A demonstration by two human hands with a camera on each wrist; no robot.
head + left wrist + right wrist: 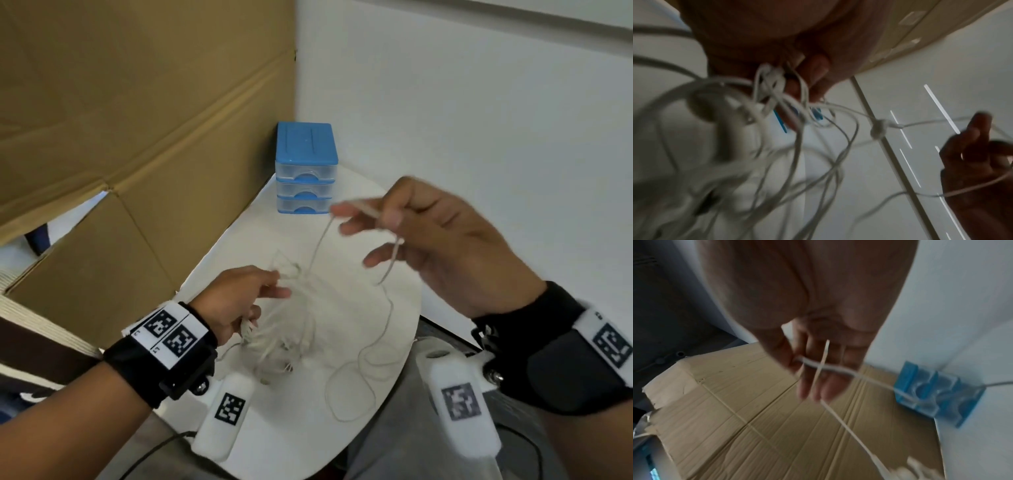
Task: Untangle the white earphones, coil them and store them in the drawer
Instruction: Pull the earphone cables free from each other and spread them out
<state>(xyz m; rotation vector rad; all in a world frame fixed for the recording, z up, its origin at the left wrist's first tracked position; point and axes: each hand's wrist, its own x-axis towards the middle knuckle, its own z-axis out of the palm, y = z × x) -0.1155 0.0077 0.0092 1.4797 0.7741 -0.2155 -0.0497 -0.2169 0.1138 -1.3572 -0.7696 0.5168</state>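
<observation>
The white earphones [291, 329] are a tangled bunch of thin cord above a white round table [308, 455]. My left hand [239, 301] grips the tangle from the left; in the left wrist view its fingers [813, 73] curl round knotted loops, and an earbud [715, 110] hangs below, blurred. My right hand [421, 233] is raised to the right and pinches one strand [318, 246] that runs down to the tangle. In the right wrist view the cord [830, 369] crosses the fingers [813, 386]. A long loose loop [356, 387] lies on the table. The blue drawer unit [305, 168] stands at the table's far edge, all drawers closed.
A large cardboard box [120, 137] stands against the table's left side. A white wall [479, 120] rises behind and to the right. Beyond the table's near right edge there is dark floor [404, 428].
</observation>
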